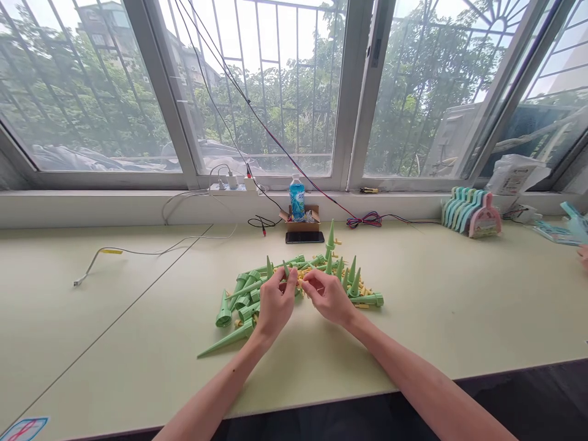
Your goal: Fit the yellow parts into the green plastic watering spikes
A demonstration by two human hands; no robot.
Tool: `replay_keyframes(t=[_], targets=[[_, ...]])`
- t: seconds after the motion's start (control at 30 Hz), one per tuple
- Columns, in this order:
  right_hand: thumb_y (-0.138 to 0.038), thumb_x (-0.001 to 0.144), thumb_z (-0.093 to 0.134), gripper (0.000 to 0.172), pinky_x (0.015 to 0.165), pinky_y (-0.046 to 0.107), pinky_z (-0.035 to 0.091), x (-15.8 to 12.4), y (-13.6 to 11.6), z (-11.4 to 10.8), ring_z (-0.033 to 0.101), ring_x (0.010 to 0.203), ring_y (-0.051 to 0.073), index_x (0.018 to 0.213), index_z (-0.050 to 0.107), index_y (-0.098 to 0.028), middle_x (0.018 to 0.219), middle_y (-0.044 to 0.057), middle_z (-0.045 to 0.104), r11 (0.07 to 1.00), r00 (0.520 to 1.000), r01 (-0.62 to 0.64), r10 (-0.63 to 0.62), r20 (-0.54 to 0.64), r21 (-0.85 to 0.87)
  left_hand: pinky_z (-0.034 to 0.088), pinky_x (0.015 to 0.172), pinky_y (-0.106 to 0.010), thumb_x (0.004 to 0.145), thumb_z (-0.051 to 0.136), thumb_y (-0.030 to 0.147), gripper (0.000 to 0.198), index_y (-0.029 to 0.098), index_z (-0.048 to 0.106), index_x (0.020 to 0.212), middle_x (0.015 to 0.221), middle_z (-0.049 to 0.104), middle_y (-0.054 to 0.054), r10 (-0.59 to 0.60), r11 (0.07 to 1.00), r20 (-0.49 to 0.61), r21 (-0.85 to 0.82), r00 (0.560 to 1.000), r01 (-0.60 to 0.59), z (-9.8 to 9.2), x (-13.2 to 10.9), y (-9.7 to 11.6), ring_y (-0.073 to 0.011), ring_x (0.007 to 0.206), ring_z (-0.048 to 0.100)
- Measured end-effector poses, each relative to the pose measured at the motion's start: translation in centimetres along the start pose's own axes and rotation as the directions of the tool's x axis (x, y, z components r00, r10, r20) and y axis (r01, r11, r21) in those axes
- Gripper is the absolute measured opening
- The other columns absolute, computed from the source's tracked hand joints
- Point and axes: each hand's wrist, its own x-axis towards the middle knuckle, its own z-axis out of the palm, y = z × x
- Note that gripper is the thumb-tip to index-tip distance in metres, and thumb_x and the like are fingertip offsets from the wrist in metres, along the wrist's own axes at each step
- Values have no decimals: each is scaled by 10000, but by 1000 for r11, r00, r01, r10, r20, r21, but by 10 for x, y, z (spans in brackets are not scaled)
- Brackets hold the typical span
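Note:
My left hand [276,301] is closed around a green plastic watering spike, whose tip [285,268] pokes up past the fingers; the rest of it is hidden. Facing it, my right hand [329,296] pinches a small yellow valve [301,277] up against the spike. Whether the valve sits in the spike's hole, I cannot tell. Several green spikes [223,313] lie in a heap on the left, some on their sides. Right of my hands, more spikes [355,282] stand point up among scattered loose yellow valves [365,293].
Behind the heap are a phone [305,237] and a small cardboard box [312,226] with a blue bottle [297,197]. Cables [365,219] run along the windowsill. Pastel plastic pieces [473,211] stand at right; another person's hand [583,256] shows at the far right edge.

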Motion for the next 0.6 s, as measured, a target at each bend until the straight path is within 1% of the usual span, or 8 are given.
replay_keyframes(t=[0.23,0.47,0.53,0.6], targets=[[-480,940,498,351,487,243,320,0,-1,0,385,513,110,752,538,-186,589,-32,461,999,1000,-28,28,-3,-27,198,441,-218,917,499,495,371,188,471,709,564,339,60,3,1000,32,-28,999,-2,-1,0,-1,-75,464,268],[-520,942,481,457,499,251,269,2,4,-1,325,516,105,629,478,-188,552,-41,392,994,999,-15,12,-34,-106,182,435,-219,915,499,500,393,191,436,680,552,292,66,6,999,42,-37,999,-5,0,-1,-1,-72,456,247],[-515,942,484,440,497,250,276,1,3,-1,337,510,106,650,497,-188,547,-41,403,995,999,-23,20,-32,-96,183,432,-219,915,499,501,384,191,456,693,555,300,65,3,999,40,-39,999,-2,0,-1,0,-73,454,249],[-504,937,502,382,496,248,293,1,1,-1,366,509,110,730,546,-186,557,-40,441,997,999,-28,26,-28,-75,187,427,-219,910,502,507,382,190,473,699,559,315,63,-3,999,30,-38,1000,4,0,-1,0,-72,448,257]])
